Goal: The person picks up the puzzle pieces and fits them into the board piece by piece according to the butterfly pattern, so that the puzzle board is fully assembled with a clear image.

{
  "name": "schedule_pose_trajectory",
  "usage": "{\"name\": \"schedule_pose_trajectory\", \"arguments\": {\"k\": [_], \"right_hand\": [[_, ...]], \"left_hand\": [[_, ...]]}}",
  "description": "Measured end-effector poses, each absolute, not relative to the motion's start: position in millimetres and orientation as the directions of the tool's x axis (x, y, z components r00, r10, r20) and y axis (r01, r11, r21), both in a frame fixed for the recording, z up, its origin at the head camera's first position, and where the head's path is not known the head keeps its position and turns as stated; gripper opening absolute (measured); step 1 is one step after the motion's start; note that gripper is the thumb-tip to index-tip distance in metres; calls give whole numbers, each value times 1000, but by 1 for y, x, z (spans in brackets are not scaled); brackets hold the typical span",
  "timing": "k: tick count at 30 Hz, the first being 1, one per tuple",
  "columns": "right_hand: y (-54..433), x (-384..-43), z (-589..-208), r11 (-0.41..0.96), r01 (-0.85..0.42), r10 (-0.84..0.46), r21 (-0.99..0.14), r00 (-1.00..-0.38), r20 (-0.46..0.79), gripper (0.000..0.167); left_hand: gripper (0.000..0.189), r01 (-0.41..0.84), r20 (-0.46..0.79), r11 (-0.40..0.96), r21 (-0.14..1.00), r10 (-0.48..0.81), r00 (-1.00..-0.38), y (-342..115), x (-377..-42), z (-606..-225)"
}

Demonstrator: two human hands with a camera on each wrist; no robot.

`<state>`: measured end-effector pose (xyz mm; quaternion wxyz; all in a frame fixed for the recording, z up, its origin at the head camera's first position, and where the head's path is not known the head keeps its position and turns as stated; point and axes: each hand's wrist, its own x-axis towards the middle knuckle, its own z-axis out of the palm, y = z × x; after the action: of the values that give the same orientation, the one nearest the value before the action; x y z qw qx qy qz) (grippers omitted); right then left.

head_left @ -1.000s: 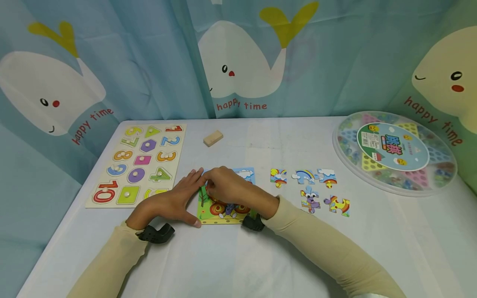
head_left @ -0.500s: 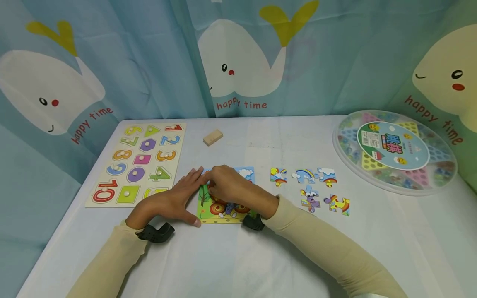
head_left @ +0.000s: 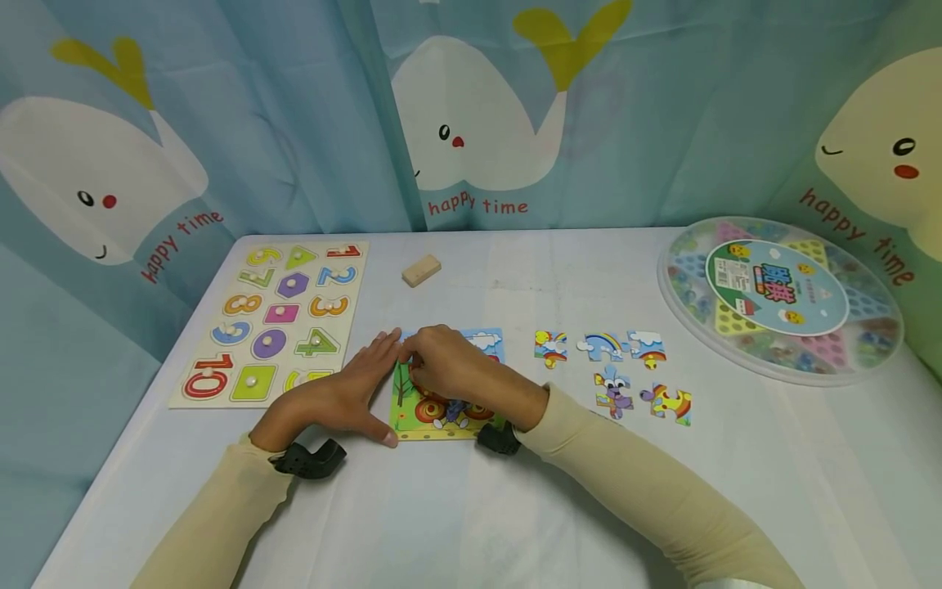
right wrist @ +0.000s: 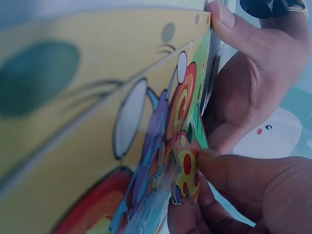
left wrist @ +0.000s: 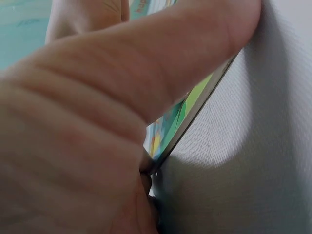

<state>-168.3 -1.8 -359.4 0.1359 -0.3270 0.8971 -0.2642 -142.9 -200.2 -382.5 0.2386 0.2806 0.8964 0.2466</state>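
Observation:
A small jigsaw board (head_left: 415,435) with a bright cartoon picture lies at the middle of the table. Along its left edge my left hand (head_left: 342,401) rests with fingers spread, the thumb at the near corner and the fingertips by the far one. My right hand (head_left: 452,366) reaches over the board and hides much of the picture. In the right wrist view, its thumb and fingers pinch a yellow jigsaw piece (right wrist: 187,168) with red spots, held at the board's picture surface. The left wrist view shows my left thumb (left wrist: 195,48) against the board's edge.
Several loose jigsaw pieces (head_left: 612,393) lie right of the board. A number-and-shape peg puzzle (head_left: 353,323) is at left, a small wooden block (head_left: 422,271) behind. The round clear-lidded game box (head_left: 776,290) sits at the back right, before a whale-print curtain (head_left: 294,123).

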Motion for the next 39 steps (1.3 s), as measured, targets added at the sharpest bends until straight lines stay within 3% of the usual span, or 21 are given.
{"name": "schedule_pose_trajectory", "arguments": {"k": [16,31,39], "right_hand": [[8,-172,-359,621,-484,-647,-616,-761,-55,28],[32,-179,-347,627,-444,-626,-640,-776,-75,22],[48,-181,-347,586,-469,-688,-661,-719,-100,22]], "left_hand": [[132,365,-302,739,566,598,-743,-198,-143,-382],[132,361,-312,756,547,584,-750,-198,-142,-382],[132,363,-312,758,543,583,-751,-198,-143,-383]]}}
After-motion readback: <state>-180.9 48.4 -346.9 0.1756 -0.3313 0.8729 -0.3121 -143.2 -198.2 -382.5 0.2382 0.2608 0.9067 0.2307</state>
